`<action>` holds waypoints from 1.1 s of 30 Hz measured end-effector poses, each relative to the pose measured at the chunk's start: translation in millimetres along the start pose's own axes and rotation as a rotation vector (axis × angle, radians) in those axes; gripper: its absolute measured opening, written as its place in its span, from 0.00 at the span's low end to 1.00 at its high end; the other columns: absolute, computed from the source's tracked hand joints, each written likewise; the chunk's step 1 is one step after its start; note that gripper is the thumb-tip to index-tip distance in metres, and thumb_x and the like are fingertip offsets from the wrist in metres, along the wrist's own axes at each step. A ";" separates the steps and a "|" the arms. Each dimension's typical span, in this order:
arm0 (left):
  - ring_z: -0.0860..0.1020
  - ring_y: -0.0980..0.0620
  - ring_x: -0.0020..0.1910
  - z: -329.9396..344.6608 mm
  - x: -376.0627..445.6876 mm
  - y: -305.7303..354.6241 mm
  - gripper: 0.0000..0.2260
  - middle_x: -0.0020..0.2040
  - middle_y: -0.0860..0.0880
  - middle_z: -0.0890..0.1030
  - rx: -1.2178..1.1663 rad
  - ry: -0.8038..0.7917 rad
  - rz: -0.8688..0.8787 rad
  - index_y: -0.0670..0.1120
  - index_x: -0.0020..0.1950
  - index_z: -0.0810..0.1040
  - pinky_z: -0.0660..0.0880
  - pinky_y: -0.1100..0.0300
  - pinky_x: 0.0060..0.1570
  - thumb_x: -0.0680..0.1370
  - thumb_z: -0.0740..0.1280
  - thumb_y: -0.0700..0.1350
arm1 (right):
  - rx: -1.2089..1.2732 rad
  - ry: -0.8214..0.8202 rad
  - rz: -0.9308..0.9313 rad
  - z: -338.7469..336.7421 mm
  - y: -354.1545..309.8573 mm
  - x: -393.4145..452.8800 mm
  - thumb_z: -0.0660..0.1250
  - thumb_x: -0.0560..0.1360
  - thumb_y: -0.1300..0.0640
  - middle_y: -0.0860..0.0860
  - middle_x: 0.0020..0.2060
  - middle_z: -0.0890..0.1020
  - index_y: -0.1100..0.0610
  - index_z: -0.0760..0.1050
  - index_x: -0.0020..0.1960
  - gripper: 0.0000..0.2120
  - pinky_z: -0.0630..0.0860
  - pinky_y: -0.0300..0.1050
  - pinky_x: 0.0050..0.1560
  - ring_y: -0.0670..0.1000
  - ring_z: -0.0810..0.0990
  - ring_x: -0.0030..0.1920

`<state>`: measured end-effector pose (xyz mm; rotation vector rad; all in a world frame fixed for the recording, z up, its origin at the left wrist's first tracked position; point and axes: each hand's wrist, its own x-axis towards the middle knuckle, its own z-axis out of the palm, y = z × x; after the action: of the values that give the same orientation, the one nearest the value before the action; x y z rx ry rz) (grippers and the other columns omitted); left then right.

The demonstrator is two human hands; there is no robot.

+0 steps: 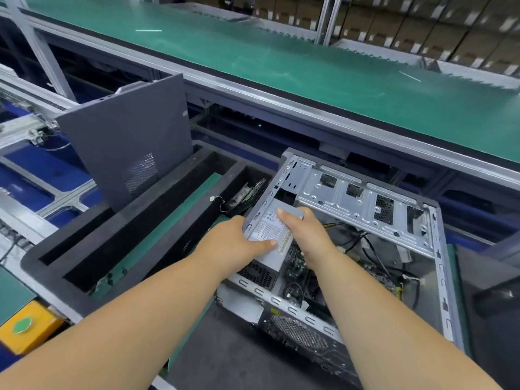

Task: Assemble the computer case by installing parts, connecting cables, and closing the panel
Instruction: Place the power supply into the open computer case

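An open computer case (439, 277) lies on its side at the lower right, with cables and a motherboard (377, 274) visible inside. A grey power supply (270, 232) with a label sits in the case's left corner. My left hand (239, 243) grips its left side, thumb across the label. My right hand (306, 229) grips its right side, fingers curled over the far top edge. A silver drive bracket (363, 204) spans the case's far side. The dark grey side panel (126, 136) stands upright in a slot to the left.
A black foam tray (92, 266) with long slots holds the panel and a circuit board (247, 192). A green conveyor belt (281, 60) runs across the back. A yellow box with a green button (24, 325) sits at the lower left.
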<state>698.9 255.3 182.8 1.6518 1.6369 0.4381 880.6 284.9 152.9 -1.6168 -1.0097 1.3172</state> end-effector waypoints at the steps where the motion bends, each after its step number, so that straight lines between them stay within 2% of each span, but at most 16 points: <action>1: 0.79 0.59 0.47 0.1 0.1 -0.9 0.31 0.49 0.60 0.80 -0.012 -0.002 0.006 0.56 0.59 0.74 0.78 0.56 0.50 0.63 0.71 0.71 | 0.009 -0.002 0.020 -0.6 -1.0 0.2 0.69 0.77 0.44 0.49 0.50 0.83 0.53 0.73 0.59 0.17 0.75 0.36 0.34 0.42 0.83 0.43; 3: 0.78 0.59 0.51 1.8 2.0 -3.8 0.34 0.54 0.60 0.79 -0.056 -0.014 0.011 0.55 0.65 0.71 0.77 0.56 0.53 0.64 0.73 0.68 | 0.040 -0.006 0.071 -2.8 -1.0 2.9 0.65 0.78 0.38 0.45 0.48 0.83 0.50 0.76 0.58 0.17 0.69 0.40 0.41 0.42 0.80 0.46; 4: 0.77 0.57 0.58 1.3 1.9 -4.4 0.38 0.62 0.57 0.77 -0.077 -0.028 0.035 0.56 0.71 0.67 0.76 0.53 0.59 0.65 0.73 0.68 | 0.047 -0.010 0.093 -4.9 1.1 6.0 0.64 0.78 0.37 0.42 0.47 0.83 0.48 0.78 0.57 0.17 0.67 0.42 0.45 0.40 0.78 0.46; 5: 0.71 0.54 0.67 -1.1 0.1 -4.6 0.42 0.71 0.55 0.70 -0.089 -0.046 0.096 0.59 0.75 0.60 0.71 0.50 0.66 0.67 0.72 0.68 | 0.044 -0.015 0.107 -6.8 2.2 6.9 0.63 0.78 0.36 0.39 0.45 0.83 0.46 0.79 0.56 0.17 0.66 0.43 0.49 0.38 0.76 0.46; 6: 0.60 0.53 0.75 -5.9 -2.9 -4.6 0.43 0.77 0.57 0.59 -0.079 -0.075 0.207 0.63 0.77 0.53 0.63 0.47 0.73 0.67 0.69 0.69 | 0.035 -0.027 0.111 -9.1 4.4 9.2 0.63 0.78 0.35 0.37 0.44 0.83 0.44 0.80 0.55 0.16 0.65 0.43 0.50 0.37 0.75 0.47; 7: 0.47 0.57 0.78 -12.2 -6.0 -4.6 0.43 0.79 0.62 0.49 -0.038 -0.127 0.361 0.67 0.77 0.48 0.54 0.45 0.76 0.68 0.67 0.71 | 0.028 -0.044 0.108 -10.6 4.6 8.5 0.63 0.78 0.34 0.33 0.42 0.83 0.42 0.81 0.54 0.16 0.65 0.41 0.49 0.37 0.75 0.48; 8: 0.38 0.60 0.77 -19.1 -9.8 -5.0 0.43 0.78 0.66 0.42 0.052 -0.208 0.516 0.68 0.77 0.45 0.47 0.46 0.76 0.68 0.65 0.72 | 0.011 -0.061 0.104 -12.1 5.3 8.8 0.63 0.77 0.33 0.30 0.43 0.82 0.40 0.82 0.54 0.16 0.65 0.40 0.50 0.37 0.76 0.50; 9: 0.33 0.62 0.76 -24.1 -13.4 -6.6 0.46 0.78 0.66 0.39 0.191 -0.289 0.639 0.66 0.78 0.44 0.43 0.49 0.76 0.67 0.65 0.74 | -0.008 -0.069 0.105 -12.1 4.2 6.8 0.62 0.76 0.32 0.28 0.48 0.80 0.38 0.81 0.57 0.17 0.64 0.41 0.53 0.38 0.75 0.52; 11: 0.29 0.59 0.75 -28.4 -17.4 -12.4 0.54 0.78 0.62 0.34 0.566 -0.367 0.766 0.60 0.79 0.39 0.38 0.52 0.75 0.63 0.64 0.78 | -0.050 -0.059 0.115 -12.7 2.7 6.3 0.62 0.74 0.29 0.34 0.56 0.75 0.41 0.77 0.65 0.25 0.64 0.44 0.57 0.41 0.73 0.55; 12: 0.28 0.57 0.75 -27.8 -18.2 -15.2 0.57 0.78 0.58 0.33 0.739 -0.350 0.800 0.57 0.79 0.35 0.35 0.52 0.75 0.62 0.63 0.79 | -0.061 -0.056 0.110 -13.3 3.7 8.5 0.62 0.74 0.29 0.35 0.55 0.77 0.43 0.78 0.62 0.24 0.65 0.43 0.54 0.41 0.74 0.55; 14: 0.28 0.53 0.75 -23.8 -19.6 -18.7 0.60 0.78 0.53 0.31 0.919 -0.290 0.838 0.53 0.78 0.32 0.32 0.51 0.75 0.62 0.62 0.79 | -0.087 -0.062 0.100 -13.3 4.1 10.2 0.61 0.75 0.29 0.39 0.53 0.82 0.45 0.80 0.57 0.23 0.67 0.42 0.49 0.43 0.77 0.55; 15: 0.29 0.53 0.76 -22.0 -20.0 -19.5 0.59 0.78 0.52 0.32 0.933 -0.271 0.848 0.52 0.78 0.32 0.32 0.51 0.75 0.64 0.63 0.79 | -0.104 -0.065 0.098 -13.4 3.7 10.0 0.61 0.75 0.30 0.42 0.55 0.82 0.45 0.80 0.59 0.25 0.66 0.44 0.52 0.46 0.77 0.58; 18: 0.33 0.56 0.77 -19.0 -18.9 -21.3 0.53 0.79 0.53 0.35 0.862 -0.231 0.859 0.53 0.79 0.35 0.32 0.55 0.75 0.69 0.64 0.74 | -0.140 -0.065 0.085 -14.1 3.9 11.4 0.60 0.75 0.29 0.48 0.68 0.76 0.48 0.74 0.70 0.32 0.63 0.49 0.61 0.52 0.72 0.68; 23: 0.39 0.59 0.78 -16.9 -17.8 -21.5 0.48 0.80 0.56 0.43 0.691 -0.230 0.822 0.57 0.79 0.44 0.31 0.61 0.74 0.70 0.69 0.68 | -0.198 -0.045 0.066 -12.0 -0.1 5.2 0.59 0.76 0.29 0.49 0.72 0.73 0.48 0.72 0.73 0.34 0.63 0.50 0.60 0.54 0.71 0.70; 28: 0.44 0.61 0.77 -18.2 -17.2 -21.3 0.47 0.80 0.56 0.49 0.647 -0.218 0.839 0.54 0.80 0.52 0.32 0.67 0.72 0.68 0.73 0.66 | -0.252 -0.048 0.038 -11.2 -0.8 0.8 0.58 0.77 0.30 0.46 0.68 0.76 0.50 0.73 0.72 0.32 0.64 0.48 0.58 0.51 0.73 0.64; 33: 0.50 0.53 0.79 -17.9 -21.5 -23.4 0.45 0.80 0.53 0.54 0.585 -0.199 0.828 0.53 0.79 0.57 0.41 0.58 0.77 0.68 0.75 0.63 | -0.272 -0.028 0.053 -8.4 -3.9 -6.9 0.58 0.78 0.31 0.42 0.55 0.78 0.49 0.76 0.67 0.28 0.66 0.43 0.50 0.49 0.74 0.54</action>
<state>667.4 237.1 183.6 2.7074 0.9041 0.1677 887.6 279.1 160.0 -1.8419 -1.2124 1.2835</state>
